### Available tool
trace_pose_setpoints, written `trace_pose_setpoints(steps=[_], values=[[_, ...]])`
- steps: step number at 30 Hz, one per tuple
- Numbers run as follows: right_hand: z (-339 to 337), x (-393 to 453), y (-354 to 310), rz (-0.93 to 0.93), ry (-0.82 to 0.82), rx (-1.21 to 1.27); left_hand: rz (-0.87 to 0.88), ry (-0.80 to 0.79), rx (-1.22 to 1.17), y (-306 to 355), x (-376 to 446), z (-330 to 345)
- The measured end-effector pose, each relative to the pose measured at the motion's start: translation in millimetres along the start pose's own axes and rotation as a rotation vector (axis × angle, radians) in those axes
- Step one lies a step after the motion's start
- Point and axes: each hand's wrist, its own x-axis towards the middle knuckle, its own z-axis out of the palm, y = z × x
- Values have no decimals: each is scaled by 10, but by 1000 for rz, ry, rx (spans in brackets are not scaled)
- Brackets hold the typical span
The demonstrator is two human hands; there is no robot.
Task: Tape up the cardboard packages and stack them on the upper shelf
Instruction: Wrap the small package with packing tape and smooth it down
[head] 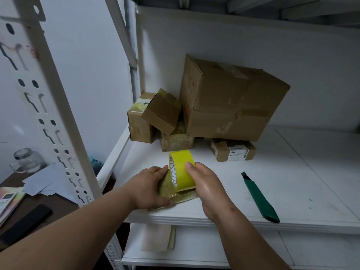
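- Nearest, just inside the front edge of the white shelf (292, 191), both hands are working on one small flat package (176, 195) wrapped in yellowish tape.
- The left hand (150, 189) is pressing down on the package's left side, fingers curled over its edge and pinning it to the board.
- The right hand (206, 189) is gripping the yellow tape roll (182, 169), thumb on the outer face, the roll standing on its rim on the package; the roll's axis is running left to right, so I judge the tape would pull off towards or away from the person.
- The hands are sitting close together, the roll between them (the right one is nearer the cutter).
- The green utility knife (260, 197) is lying to the right of the right hand, apart from it, its long axis running from the front edge back and leftward, blade end pointing away; nothing is standing between it and the right hand.
- Further back, towards the left rear corner, more cardboard packages are piling up: a small labelled box (232, 152), a tape-wrapped block (176, 141), a tilted small box (161, 114) leaning on a taller one (139, 125), and a large carton (229, 106) resting on the lower ones.
- Whether any room is waiting on the shelf above cannot be told; only its underside is showing.
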Motion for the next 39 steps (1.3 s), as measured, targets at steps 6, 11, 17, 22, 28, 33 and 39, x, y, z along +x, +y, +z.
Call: trace_pose_setpoints(steps=[6, 11, 17, 22, 28, 33, 39], values=[[7, -35, -13, -1, 0, -7, 13, 55, 33, -40, 13, 70], [-122, -120, -38, 18, 44, -7, -56, 110, 48, -64, 16, 32], [-206, -165, -82, 35, 32, -35, -52, 145, 121, -52, 24, -28], [-183, -137, -153, 26, -17, -79, -79, 134, 109, -56, 71, -72], [-263, -194, 114, 139, -48, -147, -172, 102, 56, -100, 72, -98], [-274, -130, 76, 183, -76, -254, -191, 80, 33, -119, 86, -95], [-280, -29, 73, 184, -81, -347, -186, 51, 50, -105, 84, -115]])
